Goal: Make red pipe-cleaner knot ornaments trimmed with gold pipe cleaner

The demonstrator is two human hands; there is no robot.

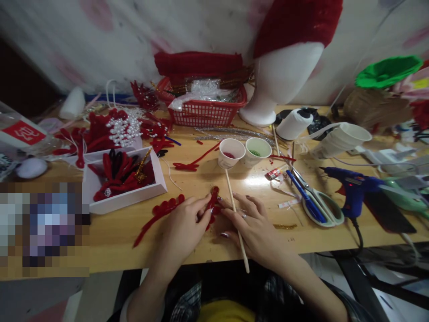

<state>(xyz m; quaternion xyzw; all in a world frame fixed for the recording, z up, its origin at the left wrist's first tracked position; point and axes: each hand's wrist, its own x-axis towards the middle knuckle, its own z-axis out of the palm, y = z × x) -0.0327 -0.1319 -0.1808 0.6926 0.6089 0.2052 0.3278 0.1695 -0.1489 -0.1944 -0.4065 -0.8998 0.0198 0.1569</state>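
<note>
At the counter (114,252), a red piece (213,201) is pinched by the left hand (183,227).
A wooden stick (237,221) is held across the right hand (259,229).

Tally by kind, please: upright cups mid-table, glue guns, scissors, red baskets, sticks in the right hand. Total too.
Upright cups: 2
Glue gun: 1
Scissors: 1 pair
Red basket: 1
Pale stick in the right hand: 1
Total: 6
</note>
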